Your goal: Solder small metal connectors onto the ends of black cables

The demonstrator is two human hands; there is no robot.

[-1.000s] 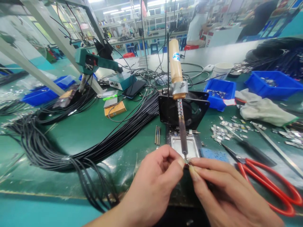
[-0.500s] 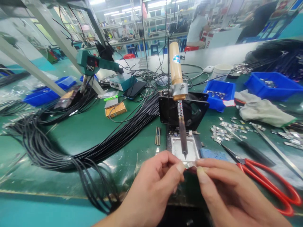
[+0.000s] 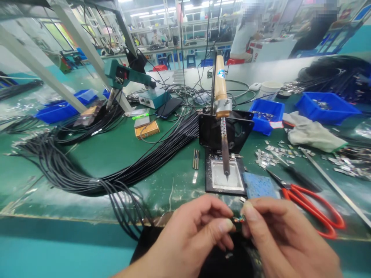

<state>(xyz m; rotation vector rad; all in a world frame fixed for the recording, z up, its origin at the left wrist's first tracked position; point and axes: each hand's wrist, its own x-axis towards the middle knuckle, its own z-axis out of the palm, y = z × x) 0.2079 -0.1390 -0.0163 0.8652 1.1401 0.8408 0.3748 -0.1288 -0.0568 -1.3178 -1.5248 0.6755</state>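
My left hand (image 3: 199, 227) is closed in a pinch around thin coloured wires (image 3: 238, 220) just below the soldering station. My right hand (image 3: 281, 227) is pinched on the other end of these wires, gripping a small metal connector (image 3: 242, 199) whose tip shows above the fingers. Fingertips hide most of the joint between wires and connector. Beyond both hands, a soldering iron (image 3: 225, 150) with a wooden handle is clamped tip down over a square metal tray (image 3: 213, 181). A blue sponge (image 3: 259, 186) lies beside the tray.
Red-handled scissors (image 3: 315, 208) and a metal ruler-like strip (image 3: 337, 185) lie at right, near scattered metal pieces (image 3: 263, 156). A black cable bundle (image 3: 130, 173) spans the left bench. Behind stand a black fan (image 3: 240, 131), blue bins (image 3: 268, 110) and a glove (image 3: 315, 135).
Both hands have drawn down and back from the iron's tip, bringing the small connector and wires with them. Coloured wires now show between the fingers. The camera view has shifted slightly.
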